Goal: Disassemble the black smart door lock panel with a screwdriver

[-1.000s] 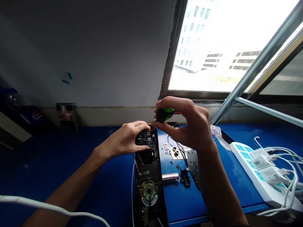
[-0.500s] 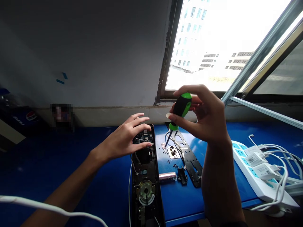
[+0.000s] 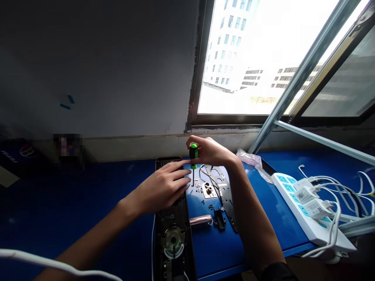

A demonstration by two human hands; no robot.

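My right hand (image 3: 208,152) grips a green and black screwdriver (image 3: 193,157). Its shaft points down to the blue tabletop, with the tip beside several small dark screws (image 3: 199,190). Across the upper part of a long black device housing (image 3: 189,238) lies my left hand (image 3: 164,185), palm down with fingers stretched out. It hides most of the circuit board under it. Lower in the housing, a round metal speaker-like part (image 3: 174,240) shows. To the right of the screws are a square metal plate with a round centre (image 3: 209,190) and a black slotted panel (image 3: 227,195).
A pink wrapped cylinder (image 3: 200,220) and a black bracket (image 3: 219,218) lie right of the housing. A white power strip (image 3: 310,218) with chargers and cables stands at the right. A metal frame bar (image 3: 299,74) slants before the window. A white cable (image 3: 58,265) crosses the lower left.
My right hand has come down and left, bringing the screwdriver's tip to the table by the screws. My left hand has settled flatter over the housing. The view has shifted slightly.
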